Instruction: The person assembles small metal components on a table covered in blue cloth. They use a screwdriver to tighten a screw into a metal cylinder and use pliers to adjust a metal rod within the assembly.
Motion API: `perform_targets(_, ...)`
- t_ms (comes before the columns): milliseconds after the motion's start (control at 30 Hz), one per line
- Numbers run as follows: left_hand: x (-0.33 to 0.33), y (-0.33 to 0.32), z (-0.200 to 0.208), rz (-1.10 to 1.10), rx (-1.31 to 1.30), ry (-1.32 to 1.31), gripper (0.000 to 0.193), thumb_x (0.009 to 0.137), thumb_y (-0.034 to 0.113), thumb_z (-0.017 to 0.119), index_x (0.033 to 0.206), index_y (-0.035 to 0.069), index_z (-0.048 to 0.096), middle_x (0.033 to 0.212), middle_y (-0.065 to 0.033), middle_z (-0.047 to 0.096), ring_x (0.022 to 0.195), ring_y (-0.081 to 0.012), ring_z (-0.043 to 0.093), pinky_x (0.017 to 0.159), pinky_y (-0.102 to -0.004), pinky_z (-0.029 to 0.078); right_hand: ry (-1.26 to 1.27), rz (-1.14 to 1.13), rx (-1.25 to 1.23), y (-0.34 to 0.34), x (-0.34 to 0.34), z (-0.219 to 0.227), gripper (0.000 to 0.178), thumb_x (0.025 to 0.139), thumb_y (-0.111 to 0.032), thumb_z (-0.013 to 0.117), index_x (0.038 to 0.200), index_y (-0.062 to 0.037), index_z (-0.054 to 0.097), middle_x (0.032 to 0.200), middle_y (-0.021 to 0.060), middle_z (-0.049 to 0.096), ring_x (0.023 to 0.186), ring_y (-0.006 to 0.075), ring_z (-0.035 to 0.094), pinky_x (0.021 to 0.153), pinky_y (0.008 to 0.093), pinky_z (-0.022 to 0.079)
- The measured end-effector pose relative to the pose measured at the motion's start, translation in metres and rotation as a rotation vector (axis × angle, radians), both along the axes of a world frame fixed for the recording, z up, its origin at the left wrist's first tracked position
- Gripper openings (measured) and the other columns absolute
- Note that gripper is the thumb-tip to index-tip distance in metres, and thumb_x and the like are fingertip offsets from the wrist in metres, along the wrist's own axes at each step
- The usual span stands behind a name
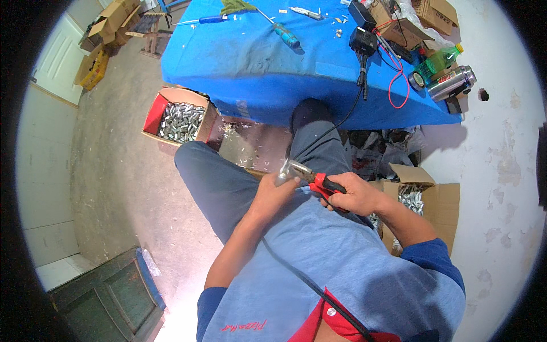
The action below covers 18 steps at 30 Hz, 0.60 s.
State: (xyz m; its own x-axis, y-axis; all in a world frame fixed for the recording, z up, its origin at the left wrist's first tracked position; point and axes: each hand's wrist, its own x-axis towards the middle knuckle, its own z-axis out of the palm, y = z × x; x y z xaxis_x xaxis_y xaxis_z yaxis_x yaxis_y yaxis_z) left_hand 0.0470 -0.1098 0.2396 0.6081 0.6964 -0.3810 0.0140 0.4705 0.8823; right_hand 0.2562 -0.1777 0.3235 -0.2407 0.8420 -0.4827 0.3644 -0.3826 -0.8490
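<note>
Above my lap, my left hand [272, 195] is closed, its thumb and fingers pinching a small, pale silvery piece [281, 178]. The piece is blurred and partly covered by the fingers, so its exact kind does not show. My right hand [356, 196] grips a pair of pliers [320, 181] by the red and black handles. The metal jaws point left and meet the upper part of the small piece; whether they are clamped on it I cannot tell. A black cable [325, 134] drops from the table and passes beside my hands.
Ahead is a blue-covered table [250, 71] with a teal-handled screwdriver [285, 35], black adapters [363, 41], a green bottle [444, 59] and a steel thermos [451, 84]. A cardboard box [152, 117] of silver cylinders stands left of my knees; an open carton [444, 211] of metal parts stands right.
</note>
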Motion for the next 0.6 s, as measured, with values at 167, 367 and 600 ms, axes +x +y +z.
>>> perform_targets(167,-0.004,0.001,-0.012,0.028,0.305,0.230,0.018,0.088,0.019,0.062,0.085,0.002,0.062,0.071,0.0042,0.054,0.061,-0.0057,0.044,0.053,-0.0247,0.036,-0.337,0.155,0.119,0.005,-0.005,0.015,0.028,0.080,-0.018,0.056,0.098,0.0010,0.063,0.079,0.0256,0.063,0.078,0.0417,0.062,0.069,0.0451,0.048)
perform_targets(367,0.001,0.001,-0.001,0.072,0.364,0.306,0.016,0.088,0.015,0.061,0.087,-0.001,0.062,0.068,0.0007,0.053,0.064,-0.0068,0.046,0.056,-0.0267,0.038,-0.413,0.190,0.091,0.005,-0.010,0.017,0.035,0.079,-0.018,0.053,0.108,0.0014,0.059,0.085,0.0284,0.063,0.085,0.0462,0.062,0.075,0.0509,0.047)
perform_targets(600,0.004,-0.003,-0.018,0.119,0.460,0.247,0.013,0.088,0.011,0.057,0.085,-0.001,0.061,0.065,-0.0004,0.051,0.062,-0.0094,0.046,0.056,-0.0289,0.039,-0.475,0.273,0.074,0.008,-0.009,0.023,0.041,0.079,-0.016,0.052,0.116,0.0003,0.055,0.096,0.0279,0.064,0.093,0.0459,0.060,0.081,0.0521,0.046)
